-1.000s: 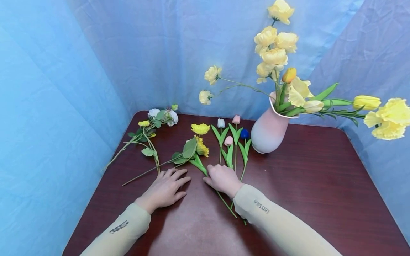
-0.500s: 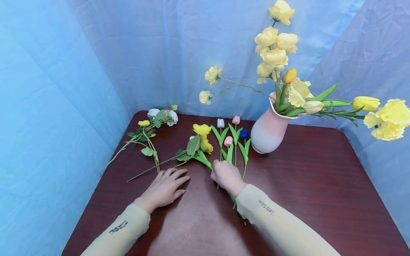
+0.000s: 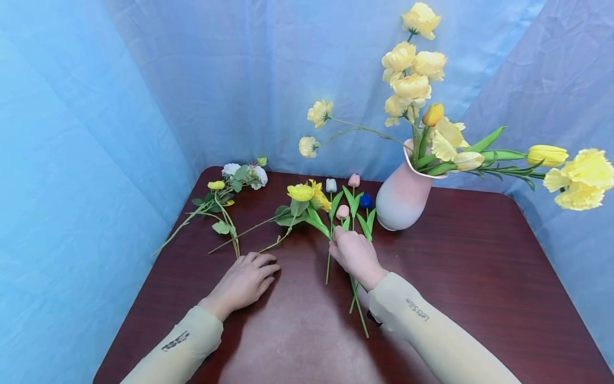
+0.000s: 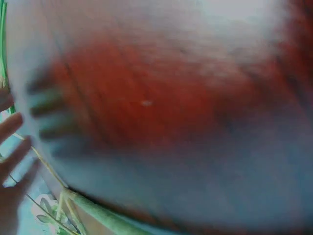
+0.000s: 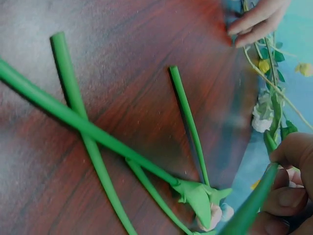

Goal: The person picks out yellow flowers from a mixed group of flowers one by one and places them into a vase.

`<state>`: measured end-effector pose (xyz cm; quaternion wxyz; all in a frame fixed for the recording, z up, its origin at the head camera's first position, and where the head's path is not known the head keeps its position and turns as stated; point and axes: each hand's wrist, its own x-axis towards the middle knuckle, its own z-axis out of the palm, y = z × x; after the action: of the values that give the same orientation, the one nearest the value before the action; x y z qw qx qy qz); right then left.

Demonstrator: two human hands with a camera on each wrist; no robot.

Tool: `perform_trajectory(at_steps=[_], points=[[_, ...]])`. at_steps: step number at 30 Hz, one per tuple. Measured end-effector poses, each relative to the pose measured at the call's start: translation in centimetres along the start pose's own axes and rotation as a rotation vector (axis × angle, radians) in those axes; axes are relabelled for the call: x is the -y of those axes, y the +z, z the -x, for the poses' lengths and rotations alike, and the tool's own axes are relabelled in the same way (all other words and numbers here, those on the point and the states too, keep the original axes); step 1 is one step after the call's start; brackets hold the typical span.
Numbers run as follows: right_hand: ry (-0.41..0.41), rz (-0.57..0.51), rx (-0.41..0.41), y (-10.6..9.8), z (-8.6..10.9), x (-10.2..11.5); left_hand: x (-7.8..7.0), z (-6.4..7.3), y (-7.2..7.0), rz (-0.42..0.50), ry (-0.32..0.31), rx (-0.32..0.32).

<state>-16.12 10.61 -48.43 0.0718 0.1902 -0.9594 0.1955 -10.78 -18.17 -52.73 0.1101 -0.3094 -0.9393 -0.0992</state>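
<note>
My right hand (image 3: 357, 256) grips a flower by its thick green stem (image 5: 259, 196), above the table. Its broad green leaves (image 3: 318, 223) resemble tulip leaves; its head is hidden among yellow blooms (image 3: 301, 192). Those blooms and a leafy stem (image 3: 280, 241) lie against it. Under and beside the hand are several tulips: a pale blue one (image 3: 331, 185), pink ones (image 3: 354, 180) and a dark blue one (image 3: 366, 200), stems crossing toward me. My left hand (image 3: 247, 280), fingers loosely spread, rests on the table at the lower ends of brown-green stems (image 3: 235, 240).
A pink and pale blue vase (image 3: 403, 197) stands at the back right, filled with yellow flowers (image 3: 411, 88) and tulips leaning far right. White roses (image 3: 259, 176) with leafy stems lie at the back left. Blue curtains (image 3: 230, 80) surround the dark red-brown table (image 3: 470, 277).
My right hand has moved right and away from me with the green-stemmed flower. The yellow blooms and leafy stem have shifted right with it. The left hand has hardly moved, its fingers slightly drawn in.
</note>
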Motion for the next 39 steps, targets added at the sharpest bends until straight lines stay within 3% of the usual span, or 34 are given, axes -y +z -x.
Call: perform_trajectory(at_steps=[2,4,7,9,13,17,24,28,33,39], points=[[0.005,-0.006,0.004,-0.2,0.0,-0.1,0.4,-0.2,-0.1,-0.015,-0.010,-0.139],[0.008,-0.003,0.010,-0.3,0.1,-0.1,0.9,-0.6,-0.3,-0.021,-0.059,-0.271],[0.018,0.006,0.020,-0.4,0.2,-0.3,1.9,-1.5,-0.7,-0.019,-0.178,-0.362],[0.023,0.006,0.026,-0.4,0.3,-0.3,2.5,-2.0,-0.9,-0.022,-0.253,-0.349],[0.017,0.008,0.032,-0.4,0.4,-0.5,3.4,-3.0,-1.0,-0.031,-0.357,-0.239],[0.006,0.017,0.023,-0.4,0.5,-0.7,3.7,-3.9,-0.8,-0.050,-0.387,-0.156],[-0.012,0.044,0.018,-0.4,0.7,-1.0,4.3,-4.8,-0.6,-0.056,-0.421,-0.099],[-0.017,0.052,0.034,-0.4,0.8,-1.2,4.4,-4.8,-0.9,-0.032,-0.442,-0.112],[-0.010,0.062,0.050,-0.4,0.9,-1.5,4.5,-4.9,-1.5,-0.009,-0.446,-0.181],[-0.005,0.086,0.046,-0.4,1.0,-2.3,4.9,-4.7,-2.0,0.024,-0.500,-0.203]])
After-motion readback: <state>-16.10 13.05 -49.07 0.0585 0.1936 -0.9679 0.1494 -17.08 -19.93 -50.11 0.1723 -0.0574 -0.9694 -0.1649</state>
